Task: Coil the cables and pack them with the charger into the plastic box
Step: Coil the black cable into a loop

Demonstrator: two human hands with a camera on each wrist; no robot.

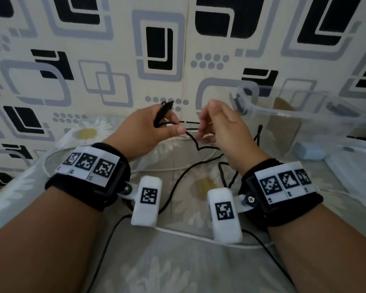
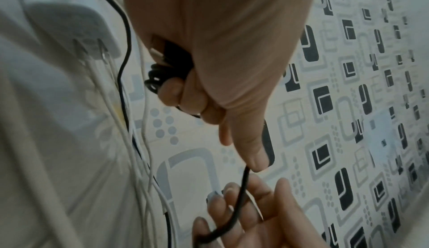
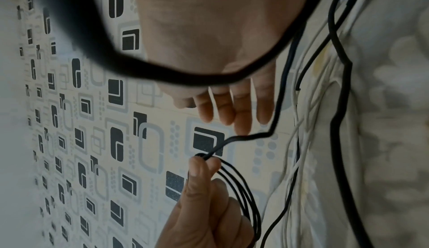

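Observation:
My left hand (image 1: 178,126) pinches a small coil of black cable (image 1: 163,115) between thumb and fingers, raised above the bed. The left wrist view shows the coil (image 2: 157,75) in the palm and the thumb pressing on the cable (image 2: 241,193). My right hand (image 1: 207,127) is close beside it, fingers fairly straight. The black cable (image 3: 250,136) runs across its fingertips (image 3: 232,108). The cable's loose length (image 1: 178,180) trails over the bed. The clear plastic box (image 1: 283,112) stands at the right, with a pale blue charger (image 1: 309,153) in front of it.
A white cable (image 1: 178,230) lies in loops across the flowered bedsheet under my wrists. A clear plastic lid (image 1: 357,172) rests at the far right. A patterned wall (image 1: 93,60) rises directly behind the bed.

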